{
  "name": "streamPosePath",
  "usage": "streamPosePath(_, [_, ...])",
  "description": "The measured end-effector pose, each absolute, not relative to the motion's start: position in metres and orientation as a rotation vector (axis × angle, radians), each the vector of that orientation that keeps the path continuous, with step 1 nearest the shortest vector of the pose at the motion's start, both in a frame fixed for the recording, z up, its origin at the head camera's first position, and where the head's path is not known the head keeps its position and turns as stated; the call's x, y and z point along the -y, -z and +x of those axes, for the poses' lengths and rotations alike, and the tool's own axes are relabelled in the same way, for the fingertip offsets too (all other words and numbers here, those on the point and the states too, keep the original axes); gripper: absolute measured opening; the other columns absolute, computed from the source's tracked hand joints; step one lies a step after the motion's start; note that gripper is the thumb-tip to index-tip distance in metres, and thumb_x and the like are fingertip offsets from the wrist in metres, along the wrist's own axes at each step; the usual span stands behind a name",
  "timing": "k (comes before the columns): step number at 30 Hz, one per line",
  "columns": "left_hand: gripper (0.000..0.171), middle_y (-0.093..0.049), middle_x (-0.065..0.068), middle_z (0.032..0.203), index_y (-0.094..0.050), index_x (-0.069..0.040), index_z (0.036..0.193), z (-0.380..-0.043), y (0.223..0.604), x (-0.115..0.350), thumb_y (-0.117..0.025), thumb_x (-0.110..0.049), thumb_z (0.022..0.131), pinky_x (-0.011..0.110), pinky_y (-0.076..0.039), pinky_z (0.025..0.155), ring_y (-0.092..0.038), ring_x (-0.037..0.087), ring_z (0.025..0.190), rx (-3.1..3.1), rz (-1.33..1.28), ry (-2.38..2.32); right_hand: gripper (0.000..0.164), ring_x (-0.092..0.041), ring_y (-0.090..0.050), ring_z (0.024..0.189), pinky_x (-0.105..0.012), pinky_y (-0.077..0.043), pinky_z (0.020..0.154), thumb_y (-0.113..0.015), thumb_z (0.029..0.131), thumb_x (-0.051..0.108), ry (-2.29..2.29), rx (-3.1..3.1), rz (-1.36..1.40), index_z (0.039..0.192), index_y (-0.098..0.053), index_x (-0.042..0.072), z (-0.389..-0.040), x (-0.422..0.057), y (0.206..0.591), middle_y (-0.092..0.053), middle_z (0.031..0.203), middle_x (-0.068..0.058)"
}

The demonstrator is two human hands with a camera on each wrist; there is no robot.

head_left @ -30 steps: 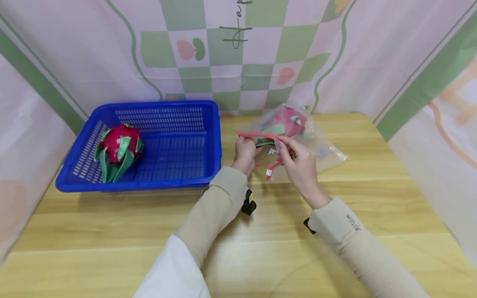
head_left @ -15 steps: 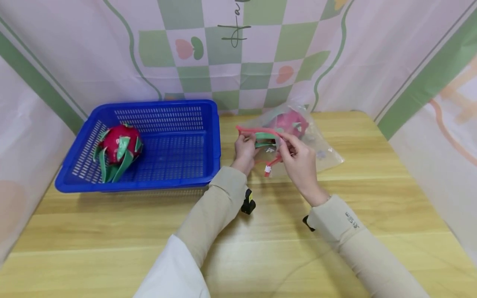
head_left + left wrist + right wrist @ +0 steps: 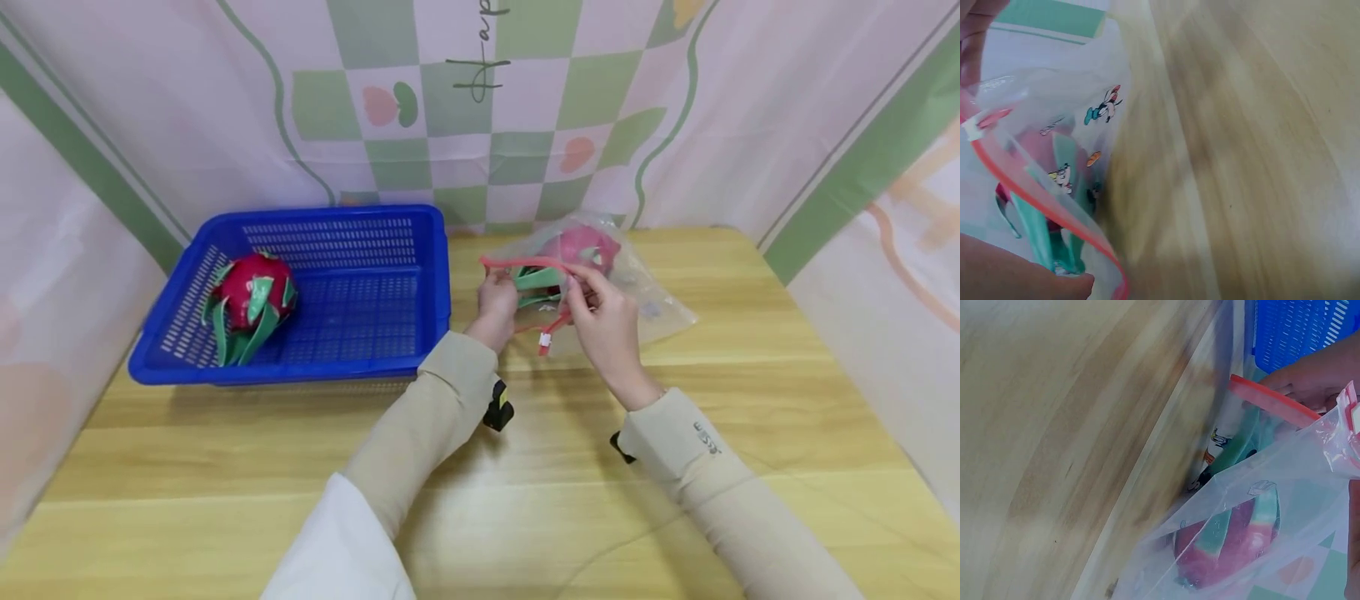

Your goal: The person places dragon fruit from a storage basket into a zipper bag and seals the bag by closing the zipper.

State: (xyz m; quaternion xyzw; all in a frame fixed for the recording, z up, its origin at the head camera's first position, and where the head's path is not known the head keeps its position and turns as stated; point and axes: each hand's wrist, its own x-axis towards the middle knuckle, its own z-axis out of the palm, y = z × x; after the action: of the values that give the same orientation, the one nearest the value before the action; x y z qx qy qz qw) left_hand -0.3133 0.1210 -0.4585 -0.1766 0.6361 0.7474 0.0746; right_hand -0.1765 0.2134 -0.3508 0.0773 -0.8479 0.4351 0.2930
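Observation:
A clear zip bag (image 3: 652, 310) with a red-orange zip edge lies at the right, its mouth parted toward the left. Inside shows a pink dragon fruit (image 3: 579, 247) with long green leaves (image 3: 536, 279) reaching to the mouth. My left hand (image 3: 497, 302) is at that mouth and grips the leaf ends; its thumb (image 3: 1041, 278) lies against them in the left wrist view. My right hand (image 3: 606, 327) pinches the zip edge (image 3: 1275, 403) near its middle. The white slider (image 3: 544, 339) hangs below the right fingers. Plastic partly veils the fruit.
On the left stands a blue basket (image 3: 352, 325) holding another red dragon fruit (image 3: 258, 292) with green leaves. A patterned curtain (image 3: 465, 100) rises behind the wooden table (image 3: 525, 517) and along both sides.
The view has shifted slightly. Both hands keep their places at the bag's mouth. The slider end has risen a little, and more of the green leaves shows in the mouth.

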Motion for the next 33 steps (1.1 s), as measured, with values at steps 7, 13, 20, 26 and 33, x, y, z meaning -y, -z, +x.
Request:
streamPosePath(7, [0.044,-0.041,0.002,0.150,-0.041,-0.018,0.145,-0.323,0.459,-0.121,-0.037,-0.019,0.101,0.036,-0.033,0.114,-0.036,0.020,0.139,-1.975,-0.532,-2.085,0.023,0.017,-0.048,0.056,-0.004,-0.043,0.050,-0.054,0.095,0.008,-1.167,2.281,0.180,0.111,-0.067,-0.003,-0.177,-0.216,0.353,-0.068,0.072,-0.020])
streamPosePath(13, [0.048,-0.040,0.001,0.151,-0.039,-0.017,0.146,-0.325,0.450,-0.110,-0.036,-0.016,0.099,0.034,-0.030,0.115,-0.032,0.018,0.141,-2.013,-0.359,-2.024,0.023,0.018,-0.047,0.056,-0.004,-0.042,0.050,-0.054,0.095,0.008,-1.148,2.297,0.166,0.111,-0.067,-0.002,-0.179,-0.217,0.353,-0.068,0.074,-0.020])
streamPosePath(20, [0.046,-0.040,0.005,0.148,-0.034,-0.010,0.147,-0.225,0.312,-0.067,-0.032,-0.007,0.101,0.025,-0.038,0.098,-0.040,0.017,0.127,-1.968,-0.140,-1.796,0.024,0.015,-0.048,0.057,-0.004,-0.043,0.049,-0.053,0.096,0.008,-1.146,2.310,0.159,0.112,-0.067,-0.001,-0.180,-0.217,0.353,-0.068,0.075,-0.020])
streamPosePath(26, [0.055,-0.024,0.012,0.158,-0.020,0.000,0.151,-0.211,0.286,-0.040,-0.038,-0.012,0.100,0.037,-0.030,0.117,-0.028,0.025,0.144,-2.033,-0.032,-1.630,0.024,0.015,-0.049,0.057,-0.005,-0.043,0.049,-0.052,0.096,0.007,-1.163,2.307,0.158,0.113,-0.067,-0.001,-0.180,-0.217,0.352,-0.068,0.077,-0.021])
streamPosePath(33, [0.051,-0.031,0.011,0.155,-0.028,-0.008,0.149,-0.220,0.284,0.001,-0.039,-0.018,0.100,0.040,-0.035,0.114,-0.032,0.027,0.143,-2.191,-0.012,-1.526,0.025,0.015,-0.049,0.058,-0.005,-0.044,0.050,-0.051,0.096,0.006,-1.169,2.310,0.161,0.113,-0.067,-0.001,-0.180,-0.217,0.351,-0.068,0.077,-0.022])
